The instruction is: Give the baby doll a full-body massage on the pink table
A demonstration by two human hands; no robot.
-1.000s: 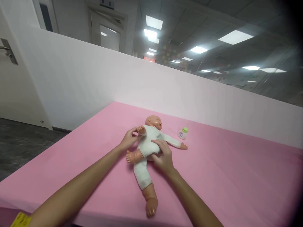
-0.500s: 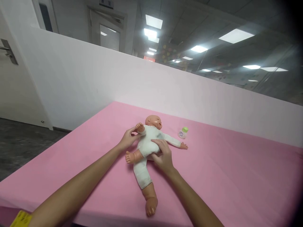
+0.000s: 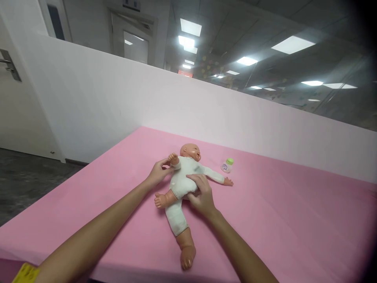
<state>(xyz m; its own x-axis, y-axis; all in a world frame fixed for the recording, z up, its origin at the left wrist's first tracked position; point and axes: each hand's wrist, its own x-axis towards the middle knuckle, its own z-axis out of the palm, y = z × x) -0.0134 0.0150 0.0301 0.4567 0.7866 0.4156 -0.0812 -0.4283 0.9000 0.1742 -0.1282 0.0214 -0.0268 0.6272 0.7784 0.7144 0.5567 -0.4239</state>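
Observation:
A baby doll (image 3: 182, 179) in a white suit lies on its back on the pink padded surface (image 3: 279, 220), head toward the far wall. My left hand (image 3: 157, 173) grips the doll's raised arm by the shoulder on its left side. My right hand (image 3: 200, 194) clasps the doll's torso at the hip. One doll leg sticks out to the left, the other stretches toward me. A small baby bottle (image 3: 227, 165) with a green cap stands to the right of the doll's head, apart from both hands.
A low white partition wall (image 3: 123, 106) runs along the far side of the pink surface. A white door with a metal handle (image 3: 7, 65) is at the far left. Dark floor (image 3: 26, 179) lies left of the surface's edge.
Both hands keep their hold on the doll. The doll has shifted slightly to the left, with its bent leg swinging a little outward.

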